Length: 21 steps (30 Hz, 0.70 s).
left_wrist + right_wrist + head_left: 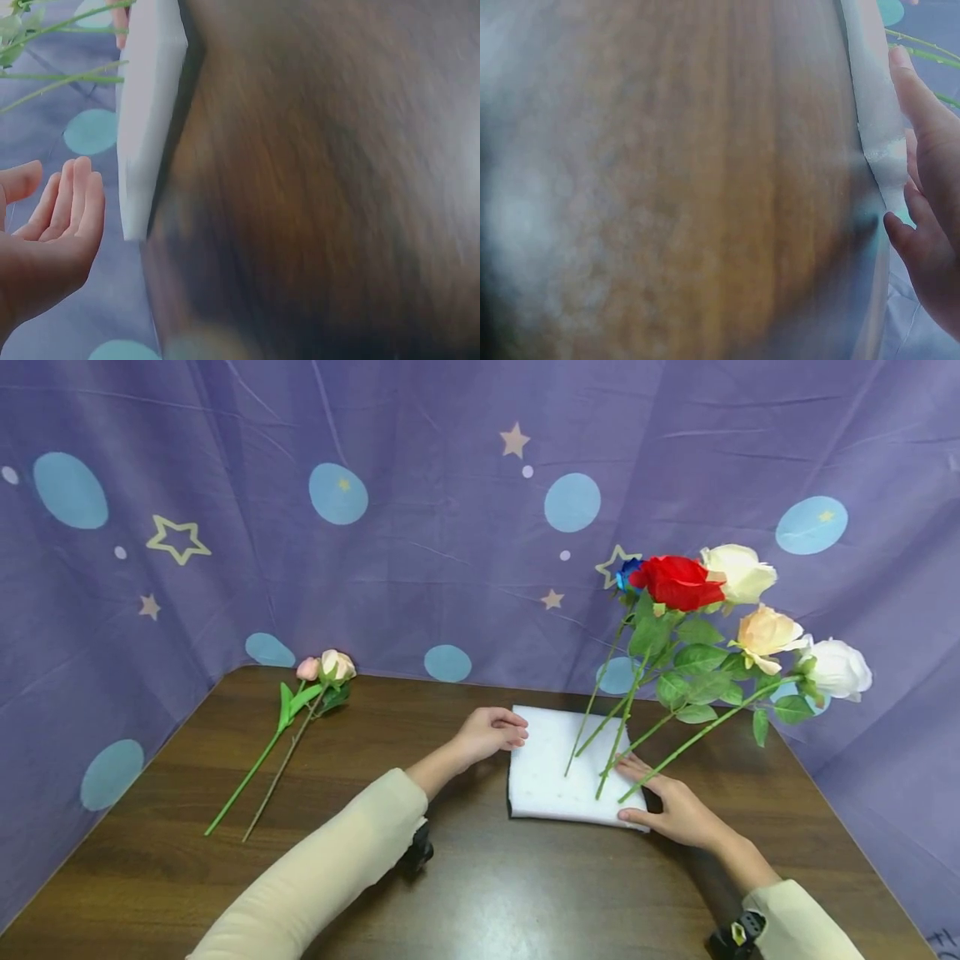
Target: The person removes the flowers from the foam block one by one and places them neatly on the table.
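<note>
A white foam block [558, 760] with a dark underside lies flat on the table. Several artificial roses are stuck in it and lean right, among them a red rose [678, 582], a peach rose [767, 637] and a white rose [836, 669]. My left hand [489, 734] is beside the block's upper left edge, fingers loosely bent and holding nothing; the left wrist view shows this hand [56, 232] apart from the foam. With spread fingers, my right hand [678, 810] touches the block's right edge, thumb near the front corner. Stems partly cover its fingers.
To the left on the brown wooden table [480, 893] lie two more flowers, a pink bud [308, 669] on a green stem and a pale rose [337, 666] on a thinner one. A purple curtain [420, 527] hangs behind the table.
</note>
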### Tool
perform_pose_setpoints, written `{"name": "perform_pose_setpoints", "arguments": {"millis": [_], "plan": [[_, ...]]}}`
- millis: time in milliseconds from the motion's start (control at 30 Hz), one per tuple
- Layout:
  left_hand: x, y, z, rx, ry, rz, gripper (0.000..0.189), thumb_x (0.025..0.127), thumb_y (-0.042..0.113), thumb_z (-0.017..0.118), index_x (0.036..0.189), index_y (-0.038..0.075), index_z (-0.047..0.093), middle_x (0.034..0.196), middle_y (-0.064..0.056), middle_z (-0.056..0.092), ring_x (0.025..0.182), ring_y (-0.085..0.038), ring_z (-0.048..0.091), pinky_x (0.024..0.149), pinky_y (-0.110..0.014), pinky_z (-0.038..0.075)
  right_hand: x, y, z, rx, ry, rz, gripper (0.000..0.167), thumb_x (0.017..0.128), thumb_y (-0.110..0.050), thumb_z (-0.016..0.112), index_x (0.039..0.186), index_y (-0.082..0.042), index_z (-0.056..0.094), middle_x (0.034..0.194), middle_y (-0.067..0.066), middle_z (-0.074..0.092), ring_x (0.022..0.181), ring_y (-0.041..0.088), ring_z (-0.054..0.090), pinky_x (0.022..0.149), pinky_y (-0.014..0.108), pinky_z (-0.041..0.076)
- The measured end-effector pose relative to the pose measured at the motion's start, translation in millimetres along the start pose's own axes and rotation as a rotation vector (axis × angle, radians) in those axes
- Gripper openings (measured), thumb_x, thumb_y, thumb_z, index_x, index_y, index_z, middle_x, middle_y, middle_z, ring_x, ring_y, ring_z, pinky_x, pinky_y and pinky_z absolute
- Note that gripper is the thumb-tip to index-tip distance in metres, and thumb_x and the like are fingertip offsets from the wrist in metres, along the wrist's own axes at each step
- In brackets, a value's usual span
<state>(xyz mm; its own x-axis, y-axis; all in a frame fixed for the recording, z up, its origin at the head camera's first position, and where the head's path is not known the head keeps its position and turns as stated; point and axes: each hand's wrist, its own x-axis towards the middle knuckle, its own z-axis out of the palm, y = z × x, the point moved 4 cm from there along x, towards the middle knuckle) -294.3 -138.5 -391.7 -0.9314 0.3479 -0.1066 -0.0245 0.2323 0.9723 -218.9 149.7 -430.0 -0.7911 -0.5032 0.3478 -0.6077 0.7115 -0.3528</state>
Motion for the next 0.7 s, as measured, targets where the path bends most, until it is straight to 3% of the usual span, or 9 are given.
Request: {"name": "perform_pose_setpoints", "arguments": {"millis": [233,400,700], "plan": [[3.5,3.8,21.2,-0.115,-0.001,-0.032,0.028,0.091,0.003,0.059,0.115,-0.011,0.063,0.110,-0.024,0.070,0.083,-0.012,0.069,0.084,-0.028,0.060,-0.5,0.1,-0.7,-0.010,-0.017,0.025,0.065,0.077,-0.032,0.079,0.134,-0.008,0.056,0.140,0.017,0.055,0.140,0.015,0.039,0.110,0.001,0.016],[5.2,7.4,40.9,-0.163,0.009,-0.017,0.029,0.090,0.002,0.059,0.116,-0.011,0.062,0.113,-0.023,0.069,0.094,-0.018,0.070,0.090,-0.031,0.058,-0.4,0.0,-0.7,-0.009,-0.001,0.007,0.065,0.076,-0.029,0.080,0.133,-0.007,0.057,0.138,0.018,0.056,0.140,0.009,0.036,0.111,0.001,0.017],[7.8,10.0,72.1,-0.142,0.032,-0.011,0.031,0.089,0.008,0.064,0.117,-0.004,0.064,0.118,-0.019,0.069,0.113,-0.028,0.064,0.097,-0.027,0.053,0.4,-0.1,-0.1,0.013,0.017,-0.015,0.066,0.075,-0.026,0.081,0.132,-0.005,0.057,0.136,0.020,0.057,0.140,0.008,0.036,0.111,-0.001,0.017]]}}
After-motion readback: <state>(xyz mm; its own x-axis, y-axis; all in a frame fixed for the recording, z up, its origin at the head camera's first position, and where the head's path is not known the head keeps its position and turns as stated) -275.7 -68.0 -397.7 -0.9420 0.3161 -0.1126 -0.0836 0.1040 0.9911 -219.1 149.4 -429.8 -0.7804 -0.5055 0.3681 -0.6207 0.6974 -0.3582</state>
